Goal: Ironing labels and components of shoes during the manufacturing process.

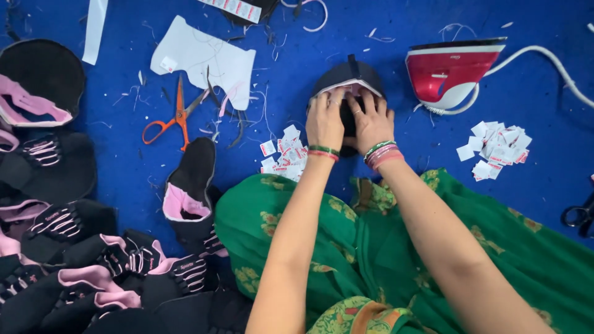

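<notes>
A black shoe upper with a pale pink lining (346, 79) lies on the blue cloth floor in front of me. My left hand (324, 119) and my right hand (370, 121) both press down on it side by side, fingers spread over its near edge. Bangles circle both wrists. A heap of small white and red labels (283, 154) lies just left of my left wrist. My green patterned garment (371, 247) covers my lap below.
A red and white iron (450, 73) with a white cord stands to the right. Orange-handled scissors (176, 117) and a white paper pattern (207, 59) lie at left. Several black and pink shoe uppers (93, 260) pile at lower left. More labels (498, 148) lie at right.
</notes>
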